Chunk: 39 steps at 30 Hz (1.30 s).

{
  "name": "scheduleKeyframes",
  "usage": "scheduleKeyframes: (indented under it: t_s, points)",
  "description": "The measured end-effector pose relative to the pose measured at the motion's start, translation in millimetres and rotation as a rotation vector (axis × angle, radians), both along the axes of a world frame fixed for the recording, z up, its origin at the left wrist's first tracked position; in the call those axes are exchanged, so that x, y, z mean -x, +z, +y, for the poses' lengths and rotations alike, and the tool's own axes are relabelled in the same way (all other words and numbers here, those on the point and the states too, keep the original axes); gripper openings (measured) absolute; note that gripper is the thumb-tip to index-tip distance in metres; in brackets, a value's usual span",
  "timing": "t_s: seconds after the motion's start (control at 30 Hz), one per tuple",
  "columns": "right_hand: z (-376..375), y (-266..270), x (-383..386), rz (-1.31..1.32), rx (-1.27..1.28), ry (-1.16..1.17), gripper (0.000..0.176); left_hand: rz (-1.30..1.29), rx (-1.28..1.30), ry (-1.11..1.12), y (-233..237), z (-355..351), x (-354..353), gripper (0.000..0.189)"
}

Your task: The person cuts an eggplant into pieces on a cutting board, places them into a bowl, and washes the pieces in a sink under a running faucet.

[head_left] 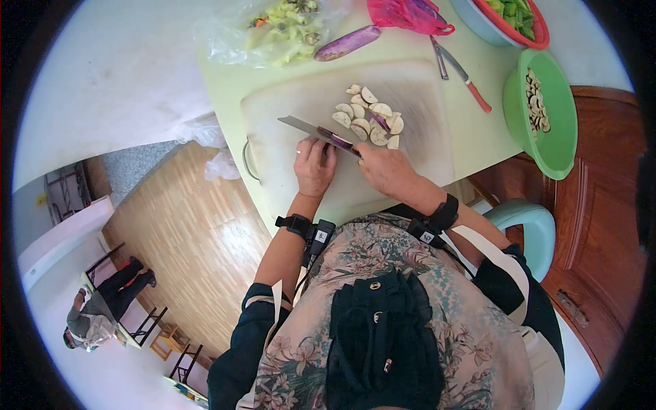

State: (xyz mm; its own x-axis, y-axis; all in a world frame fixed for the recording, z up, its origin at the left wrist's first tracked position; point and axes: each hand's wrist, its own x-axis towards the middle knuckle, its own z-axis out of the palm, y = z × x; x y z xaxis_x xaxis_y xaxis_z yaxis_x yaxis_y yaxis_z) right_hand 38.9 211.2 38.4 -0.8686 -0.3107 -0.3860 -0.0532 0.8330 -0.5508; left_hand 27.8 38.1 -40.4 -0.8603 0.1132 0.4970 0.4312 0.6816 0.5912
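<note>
We have the eggplant piece [334, 139] on the cutting board [287, 96], right at the blade of the knife [298, 123]. Left hand [316, 167]: fingers curled down on the piece; can't tell how tight. Right hand [391, 174]: fingers closed round the knife handle. We see cut slices [359, 124] heaped just beyond the blade. Farther out on the table [478, 133]: uncut eggplant [348, 43], red-handled knife [468, 82], green basin [564, 140] holding more slices.
</note>
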Motion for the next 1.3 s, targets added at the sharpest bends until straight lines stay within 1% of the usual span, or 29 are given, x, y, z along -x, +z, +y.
scheduleKeyframes:
  t_s: [0.07, 0.13, 0.27, 0.33, 0.37, 0.43, 0.47, 0.53, 0.63, 0.83, 1.03, 1.13, 1.3]
  points:
    - [3, -4, -2, 0.032, 0.028, -0.017, 0.029, -0.007, -0.019, -0.005, 3, 0, 1, 0.024]
    - [8, -7, -4, 0.023, 0.122, -0.104, 0.03, -0.017, -0.042, -0.013, 4, -1, 0, 0.025]
    - [23, 4, -13, -0.056, 0.069, -0.156, 0.032, -0.061, -0.062, -0.053, 6, -4, -5, 0.024]
    - [31, 11, -20, 0.027, 0.095, -0.123, 0.032, -0.063, -0.059, -0.061, 6, -4, -5, 0.023]
    - [34, 18, -22, 0.029, 0.094, -0.125, 0.032, -0.052, -0.059, -0.057, 5, -4, -5, 0.023]
    - [39, 32, -27, 0.015, 0.112, -0.034, 0.03, -0.039, -0.057, -0.057, 3, -3, -5, 0.022]
    - [41, 33, -30, 0.014, 0.113, -0.036, 0.03, -0.046, -0.04, -0.047, 2, -4, -6, 0.022]
    - [45, 34, -37, 0.001, 0.076, 0.032, 0.028, -0.053, -0.021, -0.037, 1, -5, -8, 0.022]
    - [47, 39, -39, -0.062, 0.04, 0.049, 0.028, -0.062, -0.001, -0.029, 1, -5, -8, 0.021]
    - [43, 43, -37, -0.1, -0.023, 0.069, 0.029, -0.062, -0.002, -0.035, 0, -6, -9, 0.02]
    - [32, 43, -27, -0.134, 0.029, 0.041, 0.027, -0.057, -0.018, -0.032, -1, -5, -8, 0.02]
    - [20, 27, -20, -0.066, 0.05, 0.055, 0.026, -0.066, 0.004, -0.03, -1, -7, -8, 0.021]
    - [-7, 3, 5, -0.018, 0.036, 0.058, 0.028, -0.055, -0.031, -0.03, 5, -4, -6, 0.022]
